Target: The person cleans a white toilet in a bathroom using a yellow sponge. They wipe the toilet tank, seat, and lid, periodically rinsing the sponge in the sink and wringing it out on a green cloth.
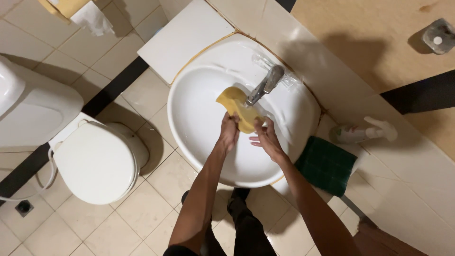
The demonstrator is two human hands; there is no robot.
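— Sponge point(235, 108), yellow, one of them, held over the white sink point(199, 118) right under the single tap point(265, 85). See how it lies?

— Its long axis runs from the upper left, out past the spout, down toward the hands. The lower end is the gripped one.

— Which hand has it?

— The left hand point(229, 134) is clenched on that lower end, fingers wrapped over it. The right hand point(268, 139) is just beside it, fingers half spread and touching the edge; I cannot tell whether it truly grips. So the sponge lies up and away from both, the left nearer its middle.

— Anything else on the counter point(379, 161)?

— One dark green cloth point(326, 165) folded at the sink's right rim, and one spray bottle point(362, 132) lying on its side beyond it. One toilet point(97, 161), lid down, stands to the left on the tiled floor.
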